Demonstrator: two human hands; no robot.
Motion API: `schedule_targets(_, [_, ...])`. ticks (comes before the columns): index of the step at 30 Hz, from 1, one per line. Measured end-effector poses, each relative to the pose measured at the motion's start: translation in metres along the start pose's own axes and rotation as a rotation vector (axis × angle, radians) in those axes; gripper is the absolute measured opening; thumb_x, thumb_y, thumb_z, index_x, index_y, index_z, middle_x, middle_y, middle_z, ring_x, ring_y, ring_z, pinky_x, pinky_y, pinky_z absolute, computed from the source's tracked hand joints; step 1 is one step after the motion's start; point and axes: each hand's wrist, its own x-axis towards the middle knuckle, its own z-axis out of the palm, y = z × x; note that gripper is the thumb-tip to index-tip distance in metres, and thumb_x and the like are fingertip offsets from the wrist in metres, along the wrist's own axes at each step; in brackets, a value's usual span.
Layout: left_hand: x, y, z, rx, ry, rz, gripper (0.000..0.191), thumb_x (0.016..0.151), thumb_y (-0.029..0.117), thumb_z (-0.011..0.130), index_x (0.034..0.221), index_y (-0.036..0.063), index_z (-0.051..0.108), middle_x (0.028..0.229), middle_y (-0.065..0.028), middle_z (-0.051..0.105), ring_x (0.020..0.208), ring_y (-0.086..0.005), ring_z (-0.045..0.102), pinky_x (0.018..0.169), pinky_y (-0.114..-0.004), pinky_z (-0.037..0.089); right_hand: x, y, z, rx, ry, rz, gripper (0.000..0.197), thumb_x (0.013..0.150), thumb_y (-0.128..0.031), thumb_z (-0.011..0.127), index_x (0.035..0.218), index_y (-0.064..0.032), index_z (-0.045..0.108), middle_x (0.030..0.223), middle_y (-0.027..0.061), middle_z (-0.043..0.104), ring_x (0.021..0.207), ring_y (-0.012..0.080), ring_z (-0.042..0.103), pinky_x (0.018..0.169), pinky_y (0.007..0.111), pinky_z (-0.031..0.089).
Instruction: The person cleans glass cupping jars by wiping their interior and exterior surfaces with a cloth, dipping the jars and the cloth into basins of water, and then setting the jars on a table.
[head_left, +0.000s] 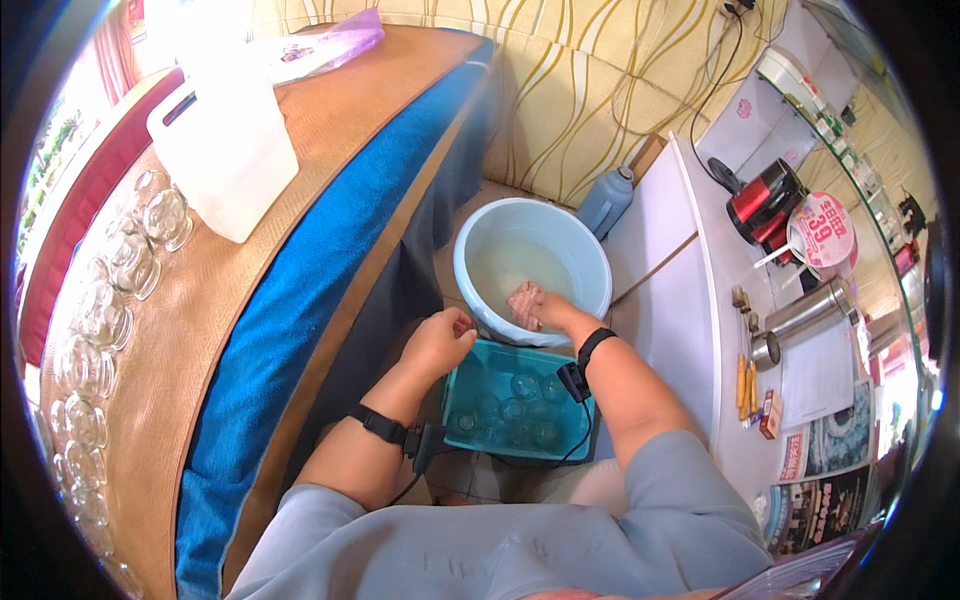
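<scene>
My right hand (553, 309) grips a pink checked cloth (526, 304) inside a round light-blue plastic basin (471, 281), just over or in its cloudy water. Loosely curled, my left hand (441, 339) is beside the basin's near left side, above the upper left corner of a teal plastic bin (469, 442); I see nothing in it. Several clear glass cups (514, 409) are in that bin, directly below the basin in the picture. Each forearm wears a black strap with a small wired device.
To the left, a bed with a woven mat (202, 300) bears rows of glass cups (131, 262) and a white cutting board (232, 165). A blue thermos (606, 199) stands behind the basin. At right, a white cabinet (660, 300) holds a red-black kettle (761, 199) and a steel canister (810, 311).
</scene>
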Motion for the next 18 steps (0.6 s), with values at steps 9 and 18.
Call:
schedule_targets(9, [0.006,0.002,0.001,-0.006,-0.04,0.006,0.027,0.089,0.019,0.069,0.107,-0.0008,0.066,0.098,-0.0166,0.071,0.093,-0.0266,0.069,0.083,-0.037,0.055,0.033,0.097,0.042,-0.94,-0.079,-0.615,0.049,0.103,-0.032,0.03,0.129,0.0021,0.053,0.13,0.0267,0.057,0.115,0.0442,0.056,0.098,0.05,0.042])
schedule_targets(18, [0.006,-0.011,-0.005,0.018,0.0,0.002,0.027,0.089,0.019,0.069,0.107,-0.0008,0.066,0.101,-0.0176,0.071,0.094,-0.0281,0.069,0.084,-0.038,0.055,0.002,-0.042,-0.006,-0.582,-0.613,0.377,0.052,0.09,-0.041,0.058,0.133,-0.0112,0.062,0.134,0.0101,0.061,0.113,0.0276,0.06,0.095,0.043,0.047])
